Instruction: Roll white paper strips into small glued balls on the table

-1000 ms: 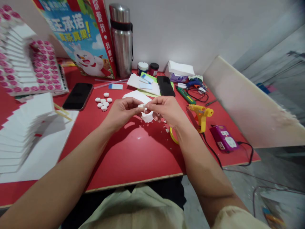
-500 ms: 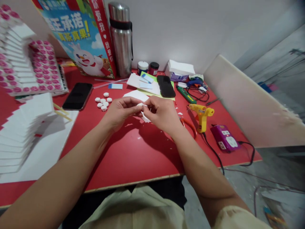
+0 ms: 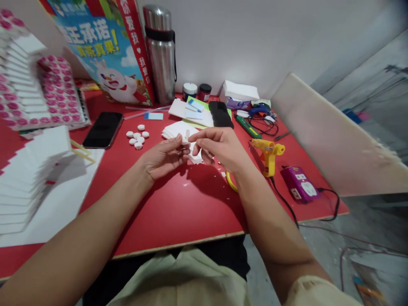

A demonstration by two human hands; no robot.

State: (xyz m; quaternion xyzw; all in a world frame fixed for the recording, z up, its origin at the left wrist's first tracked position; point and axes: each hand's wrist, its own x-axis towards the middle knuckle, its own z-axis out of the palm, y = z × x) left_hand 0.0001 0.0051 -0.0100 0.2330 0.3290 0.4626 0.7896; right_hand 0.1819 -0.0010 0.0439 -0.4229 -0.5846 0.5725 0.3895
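Note:
Between the thumb and fingers of my left hand [image 3: 165, 156] is a small white paper piece [image 3: 185, 140], with a narrow strip end sticking up. My right hand [image 3: 219, 148] hovers just beside it, fingers apart, the index fingertip close to the paper; whether it touches I cannot tell. White paper sheets [image 3: 175, 128] lie stacked behind my hands, and more paper shows beneath them. Several small white folded paper buds [image 3: 137, 137] form a group left of my left hand. A yellow scissors handle [image 3: 231, 182] shows partly from under my right forearm.
A yellow glue gun [image 3: 269, 155] and a purple power socket [image 3: 299, 183] with cords stand at right. Phones [image 3: 103, 129] lie left and at the back. Behind are a steel flask [image 3: 161, 55] and a printed bag [image 3: 105, 51]. White stepped models [image 3: 35, 178] fill the left.
My right hand has opened and drawn slightly away from the paper piece, which both hands pinched before. My left hand has turned more palm-up. The view has shifted slightly.

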